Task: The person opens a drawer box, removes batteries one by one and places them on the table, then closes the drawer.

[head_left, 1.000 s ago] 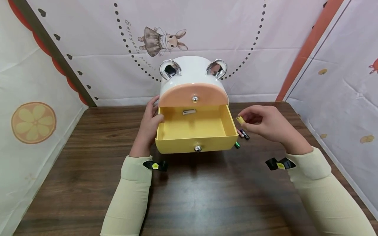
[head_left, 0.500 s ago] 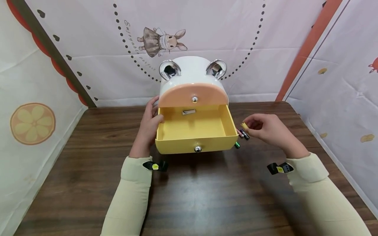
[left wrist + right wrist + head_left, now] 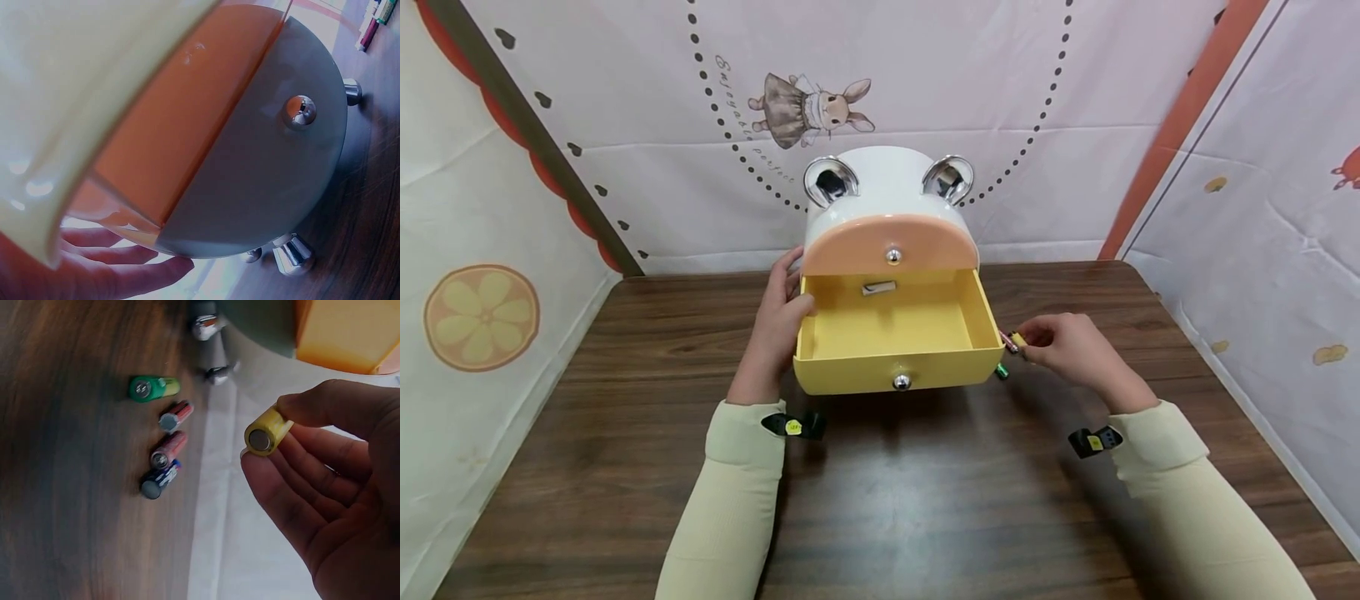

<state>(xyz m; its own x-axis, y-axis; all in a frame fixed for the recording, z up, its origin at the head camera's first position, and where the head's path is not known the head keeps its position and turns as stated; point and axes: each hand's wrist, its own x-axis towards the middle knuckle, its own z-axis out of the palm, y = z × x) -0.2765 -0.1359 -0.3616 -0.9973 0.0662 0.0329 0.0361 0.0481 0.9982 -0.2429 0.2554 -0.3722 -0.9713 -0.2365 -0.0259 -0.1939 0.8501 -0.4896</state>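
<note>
A white frog-shaped drawer box (image 3: pixel 887 192) stands at the back of the table, its lower yellow drawer (image 3: pixel 887 375) pulled out. My left hand (image 3: pixel 772 329) holds the box from the left, thumb over the drawer's side wall and fingers along the outside. In the left wrist view, those fingers (image 3: pixel 137 275) stretch along the box's side. My right hand (image 3: pixel 1075 354) is low over the table right of the drawer. Thumb and fingers pinch a yellow battery (image 3: pixel 265 434), its flat end facing the right wrist camera. Beside it lie a green battery (image 3: pixel 150 389), two reddish batteries (image 3: pixel 169 450) and a dark blue battery (image 3: pixel 159 481).
Above the yellow drawer is an orange drawer front (image 3: pixel 891 237) with a silver knob. A small whitish piece (image 3: pixel 880 287) shows at the drawer's back. The box has silver feet (image 3: pixel 292 255). Printed cloth walls (image 3: pixel 1037 67) enclose the dark wooden table (image 3: pixel 910 517).
My right hand has moved away from the drawer's right wall and down toward the batteries, still pinching the yellow battery. My left hand and the box have stayed in place.
</note>
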